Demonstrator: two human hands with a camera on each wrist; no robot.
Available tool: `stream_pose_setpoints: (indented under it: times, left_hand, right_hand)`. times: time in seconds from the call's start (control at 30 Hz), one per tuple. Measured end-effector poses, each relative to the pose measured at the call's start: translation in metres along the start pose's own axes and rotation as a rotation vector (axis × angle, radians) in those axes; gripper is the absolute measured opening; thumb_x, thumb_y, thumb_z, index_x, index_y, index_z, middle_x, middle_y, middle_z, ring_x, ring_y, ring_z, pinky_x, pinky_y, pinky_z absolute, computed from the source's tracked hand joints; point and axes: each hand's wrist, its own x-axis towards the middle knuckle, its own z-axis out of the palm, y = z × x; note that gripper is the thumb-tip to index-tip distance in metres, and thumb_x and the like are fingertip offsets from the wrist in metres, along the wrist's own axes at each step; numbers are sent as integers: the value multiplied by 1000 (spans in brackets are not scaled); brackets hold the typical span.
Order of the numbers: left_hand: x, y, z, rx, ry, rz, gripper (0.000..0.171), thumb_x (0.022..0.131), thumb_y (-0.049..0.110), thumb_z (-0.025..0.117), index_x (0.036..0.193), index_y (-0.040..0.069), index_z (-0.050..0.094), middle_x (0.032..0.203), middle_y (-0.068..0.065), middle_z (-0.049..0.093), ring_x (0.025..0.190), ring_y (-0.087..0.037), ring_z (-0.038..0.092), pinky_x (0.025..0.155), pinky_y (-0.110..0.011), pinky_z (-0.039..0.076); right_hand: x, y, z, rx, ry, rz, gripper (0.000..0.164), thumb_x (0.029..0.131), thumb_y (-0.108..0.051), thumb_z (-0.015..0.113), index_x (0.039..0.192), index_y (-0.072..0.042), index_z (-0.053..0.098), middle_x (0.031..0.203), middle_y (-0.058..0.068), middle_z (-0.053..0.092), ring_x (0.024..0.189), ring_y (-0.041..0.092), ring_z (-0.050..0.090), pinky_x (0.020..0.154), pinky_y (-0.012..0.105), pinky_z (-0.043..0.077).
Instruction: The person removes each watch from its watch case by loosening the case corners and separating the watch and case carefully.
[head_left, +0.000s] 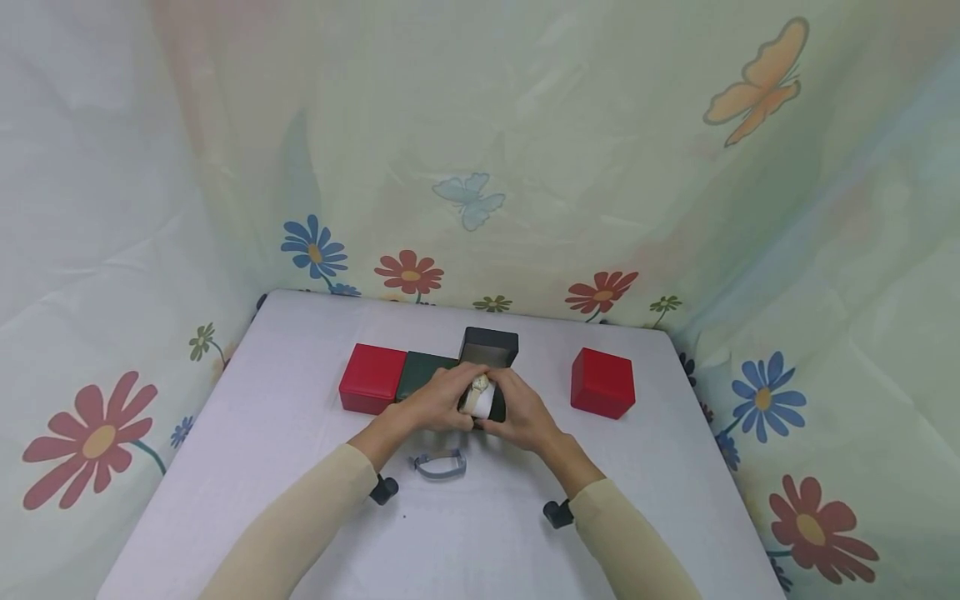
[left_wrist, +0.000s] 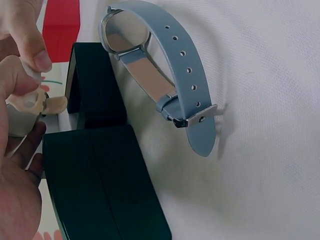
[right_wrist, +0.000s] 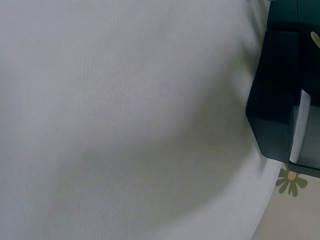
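Note:
A wristwatch (head_left: 480,383) with a gold-coloured case and pale strap is wrapped round a white cushion (head_left: 483,402). My left hand (head_left: 437,398) grips it from the left, my right hand (head_left: 522,410) from the right. Thumbs and fingers meet around the cushion in the left wrist view, where the pale strap end (left_wrist: 55,105) sticks out. Right behind the hands is a black watch box (head_left: 489,340) with its lid raised; the hands partly cover it. In the right wrist view the dark box (right_wrist: 272,95) shows a white edge inside, and the right hand is out of frame.
A closed dark green box (head_left: 423,372) stands left of the black one, beside a red box (head_left: 372,377). Another red box (head_left: 603,383) stands at the right. A blue-strapped watch (head_left: 441,465), buckled into a loop, lies on the white tablecloth (head_left: 480,542) nearer me.

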Motion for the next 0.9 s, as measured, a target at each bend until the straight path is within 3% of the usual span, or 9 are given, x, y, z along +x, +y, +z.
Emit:
stream_pose_setpoints:
  times: [0.5,0.9]
  left_hand:
    - [0,-3,4,4,-24,-13,90,84,20,79,161,15,33,154,-1,50,128,-13,49,110,-41,35]
    - [0,-1,-1,28,-45,-30,89,87,14,80,162,15,33,159,0,47,134,-14,49,114,-42,37]
  right_hand:
    - [-5,6,0,28,-9,-1,84,78,-24,94,147,-16,47,148,3,55,133,21,59,113,40,48]
    - [-5,6,-2,11,-4,-5,88,75,-16,95,149,-15,47,149,3,56,136,22,58,112,40,48]
